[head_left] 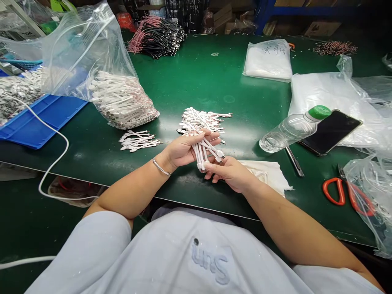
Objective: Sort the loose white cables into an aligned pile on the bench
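Several short white cables with small plugs (202,153) lie across both my hands, just above the table's near edge. My left hand (185,148) grips their far ends, its thumb on top and its fingers under them. At the plug ends, my right hand (229,171) pinches the same cables between thumb and fingers. Directly behind the hands is a loose heap of like white cables (199,118). A smaller pile of white cables (139,141) rests on the table left of my left hand.
A clear bag of white cables (119,98) stands at left beside a blue tray (52,118). On the right are a plastic bottle (288,130), a phone (332,130), a knife (294,162), orange-handled scissors (339,192) and plastic bags (330,94). Black and pink cables (159,36) lie behind.
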A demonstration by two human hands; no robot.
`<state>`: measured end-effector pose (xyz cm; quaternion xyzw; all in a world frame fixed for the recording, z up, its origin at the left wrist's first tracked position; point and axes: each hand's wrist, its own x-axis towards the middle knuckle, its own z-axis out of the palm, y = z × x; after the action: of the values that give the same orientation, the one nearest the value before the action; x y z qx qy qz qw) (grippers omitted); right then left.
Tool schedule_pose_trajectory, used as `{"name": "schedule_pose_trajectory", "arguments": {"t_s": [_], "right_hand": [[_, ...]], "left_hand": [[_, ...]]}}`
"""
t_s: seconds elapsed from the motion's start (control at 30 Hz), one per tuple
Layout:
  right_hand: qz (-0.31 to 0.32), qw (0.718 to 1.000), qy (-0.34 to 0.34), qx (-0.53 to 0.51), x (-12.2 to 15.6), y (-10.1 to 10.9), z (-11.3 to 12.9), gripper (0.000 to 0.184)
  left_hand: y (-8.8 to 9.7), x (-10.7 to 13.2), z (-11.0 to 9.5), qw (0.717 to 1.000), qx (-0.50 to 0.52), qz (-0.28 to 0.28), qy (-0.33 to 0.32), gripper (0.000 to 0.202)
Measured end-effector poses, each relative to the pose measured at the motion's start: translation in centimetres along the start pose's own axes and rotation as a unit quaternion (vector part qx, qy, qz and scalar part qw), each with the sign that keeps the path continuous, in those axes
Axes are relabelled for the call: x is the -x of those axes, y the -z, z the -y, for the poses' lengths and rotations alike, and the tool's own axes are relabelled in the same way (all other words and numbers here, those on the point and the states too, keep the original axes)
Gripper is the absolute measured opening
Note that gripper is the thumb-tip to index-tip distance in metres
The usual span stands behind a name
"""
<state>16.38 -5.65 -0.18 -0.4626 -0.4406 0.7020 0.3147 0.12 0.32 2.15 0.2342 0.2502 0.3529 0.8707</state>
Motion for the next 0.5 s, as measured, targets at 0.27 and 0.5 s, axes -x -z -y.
{"name": "schedule_pose_trajectory", "arguments": {"t_s": [0.27,0.5], "right_hand": [[-0.074,0.995,0.003,-0.073,-0.15,0.21,0.29,0.037],[-0.028,0.998,-0.03,-0.057,0.12,-0.34,0.28,0.034]], "left_hand": [[0.4,-0.23,-0.01,1.0,-0.006,-0.011,-0.01,0.019],[0.1,-0.17,0.01,0.999,0.013,-0.03,-0.027,0.019]]}}
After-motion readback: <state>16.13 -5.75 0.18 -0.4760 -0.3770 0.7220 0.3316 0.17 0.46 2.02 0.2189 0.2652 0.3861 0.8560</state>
